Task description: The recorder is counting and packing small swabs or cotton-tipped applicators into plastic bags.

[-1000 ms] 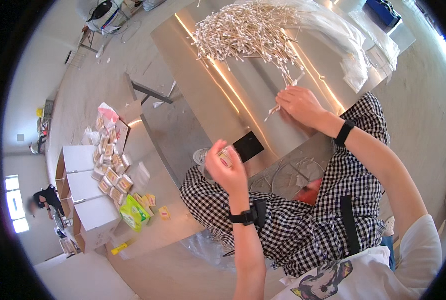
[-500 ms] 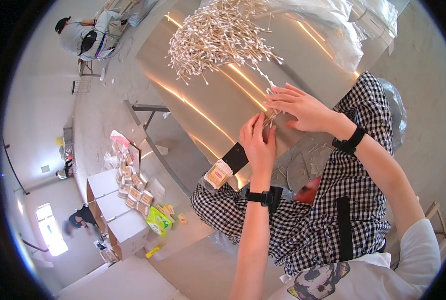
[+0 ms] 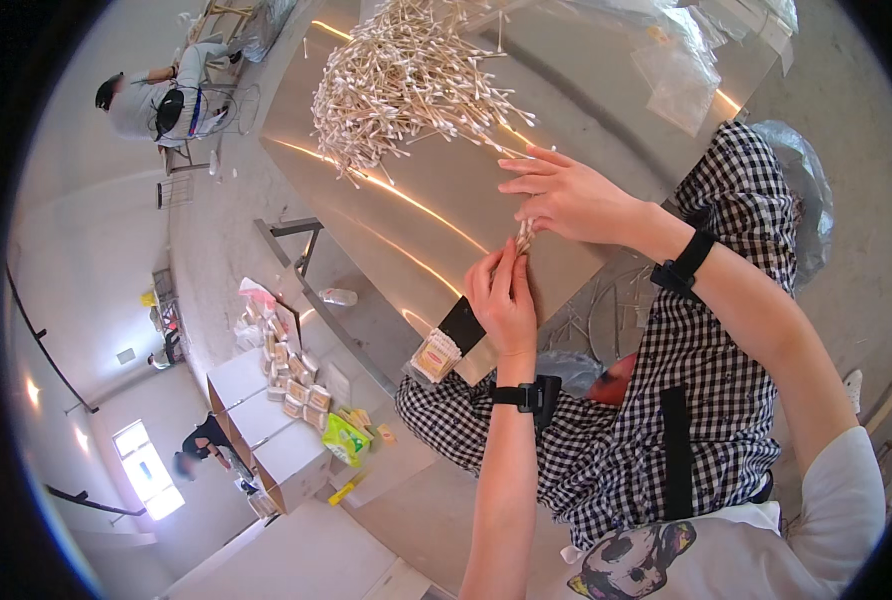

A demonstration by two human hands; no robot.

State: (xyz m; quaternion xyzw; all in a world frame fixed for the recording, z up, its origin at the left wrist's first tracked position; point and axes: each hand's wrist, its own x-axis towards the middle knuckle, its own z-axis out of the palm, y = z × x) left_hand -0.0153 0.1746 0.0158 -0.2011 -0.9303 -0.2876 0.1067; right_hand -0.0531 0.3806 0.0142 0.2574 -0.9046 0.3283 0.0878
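Observation:
My left hand point(image 3: 503, 300) is closed around a small bundle of cotton swabs point(image 3: 523, 238), whose white tips stick up past my fingertips. Just above and to the right, my right hand point(image 3: 576, 198) has its fingers stretched out and spread, with the thumb side close to those tips; whether it touches them I cannot tell. Beyond both hands a big loose heap of cotton swabs point(image 3: 406, 90) lies on the shiny metal table point(image 3: 591, 105). A small clear pack of cotton swabs point(image 3: 435, 356) sits by a black patch point(image 3: 463, 322) at the table's near left edge.
Clear plastic bags point(image 3: 678, 75) lie at the table's far right. To the left, several small packs point(image 3: 291, 370) rest beside white cartons point(image 3: 256, 405) and a green bag point(image 3: 346, 438). A bottle point(image 3: 339, 297) lies near the metal frame. A seated person point(image 3: 146, 105) and a standing person point(image 3: 206, 440) are farther off.
My right hand has lifted slightly and moved left, its fingers spreading more. The swab bundle in my left hand now shows more of its tips. The whole view has shifted a little.

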